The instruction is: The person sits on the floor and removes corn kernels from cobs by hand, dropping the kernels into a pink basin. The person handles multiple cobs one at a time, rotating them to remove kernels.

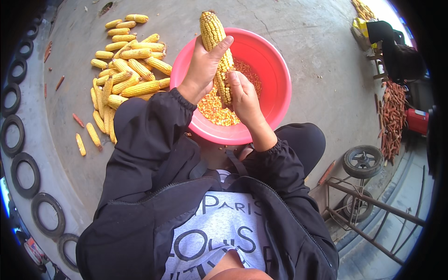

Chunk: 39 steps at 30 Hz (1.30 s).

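Observation:
A yellow corn cob (212, 30) is held over a pink plastic basin (278, 94). Around its middle my left hand (204, 64) is closed, with the thumb along the cob's side. My right hand (245, 96) grips the lower end, its thumb pressed on the kernels. Some rows on that lower part look gapped. Loose corn kernels (218, 112) lie in the bottom of the basin. To the left of the basin, a pile of yellow cobs (134, 71) rests on the concrete floor.
Several rubber tyres (13, 135) line the left side. Stripped red cobs (392, 122) are heaped at the right, near a metal cart frame (374, 201) with a wheel (363, 161). A person in dark clothes (392, 49) is at the upper right. Few stripped cobs lie scattered at left.

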Motion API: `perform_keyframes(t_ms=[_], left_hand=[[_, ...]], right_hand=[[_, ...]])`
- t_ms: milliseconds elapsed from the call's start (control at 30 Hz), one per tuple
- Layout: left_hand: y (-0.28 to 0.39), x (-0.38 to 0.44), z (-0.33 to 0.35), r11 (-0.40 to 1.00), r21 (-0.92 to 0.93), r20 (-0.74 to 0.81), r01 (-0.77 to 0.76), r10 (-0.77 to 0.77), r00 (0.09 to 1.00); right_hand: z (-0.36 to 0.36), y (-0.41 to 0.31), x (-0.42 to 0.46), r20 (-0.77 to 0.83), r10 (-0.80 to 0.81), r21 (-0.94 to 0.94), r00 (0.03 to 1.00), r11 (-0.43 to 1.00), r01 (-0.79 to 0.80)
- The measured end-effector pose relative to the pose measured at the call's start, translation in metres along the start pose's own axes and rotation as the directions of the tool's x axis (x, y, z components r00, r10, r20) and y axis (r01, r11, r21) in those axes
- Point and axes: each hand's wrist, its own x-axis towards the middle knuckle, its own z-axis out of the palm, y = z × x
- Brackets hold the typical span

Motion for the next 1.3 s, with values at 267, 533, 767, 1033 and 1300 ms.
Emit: perform_keyframes(t_ms=[267, 533, 767, 1033, 1300], left_hand=[[0.003, 0.002, 0.000, 0.999, 0.032, -0.087, -0.044, 0.047, 0.995], [-0.002, 0.003, -0.003, 0.998, 0.037, -0.121, -0.047, 0.051, 0.991], [-0.003, 0.004, -0.005, 0.999, 0.029, -0.127, -0.036, 0.039, 0.991], [-0.003, 0.005, -0.005, 0.998, 0.036, -0.150, -0.058, 0.063, 0.987], [-0.005, 0.007, -0.009, 1.000, 0.008, -0.094, 0.006, -0.005, 0.996]], right_hand=[[0.000, -0.006, -0.003, -0.001, 0.021, 0.057, 1.000, 0.998, -0.021], [0.004, 0.002, 0.001, -0.066, -0.121, -0.179, 0.990, 0.978, 0.108], [-0.005, 0.004, 0.002, -0.021, 0.083, 0.033, 0.996, 0.996, -0.082], [0.005, 0.005, 0.000, -0.135, -0.307, -0.505, 0.942, 0.839, 0.202], [0.000, 0.021, 0.008, -0.138, -0.062, -0.030, 0.989, 0.998, 0.059]])
